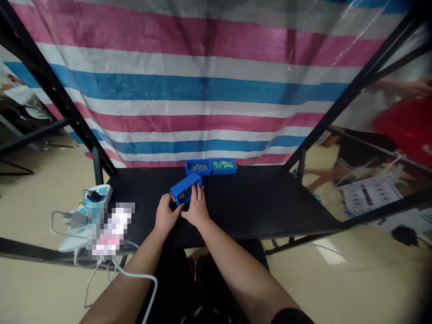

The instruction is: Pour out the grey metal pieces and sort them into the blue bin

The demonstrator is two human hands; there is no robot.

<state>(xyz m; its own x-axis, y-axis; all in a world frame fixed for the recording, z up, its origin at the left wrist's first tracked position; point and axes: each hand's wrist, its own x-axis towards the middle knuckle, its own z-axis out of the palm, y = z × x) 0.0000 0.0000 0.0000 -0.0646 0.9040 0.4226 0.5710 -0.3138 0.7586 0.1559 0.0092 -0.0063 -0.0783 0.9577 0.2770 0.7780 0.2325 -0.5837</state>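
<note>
A small blue plastic bin (185, 183) is tilted on the black table, its opening facing toward me. Some small dark and metallic pieces show inside it, too small to name. My left hand (166, 213) grips the bin's left end, with the thumb near its lower edge. On the right end, my right hand (197, 209) holds the bin with fingers laid over the side and the thumb at the lower edge. Behind it stand two more blue bins: one bin (198, 173) has small silvery metal parts, the other bin (224, 171) has green pieces.
The black table (256, 202) stands inside a dark metal frame, with a striped plastic sheet (202, 85) behind. At the left lie a white power strip (103, 194) with plugs, a pixelated object (113, 229) and a white cable (135, 273). Another person (357, 148) is at the right.
</note>
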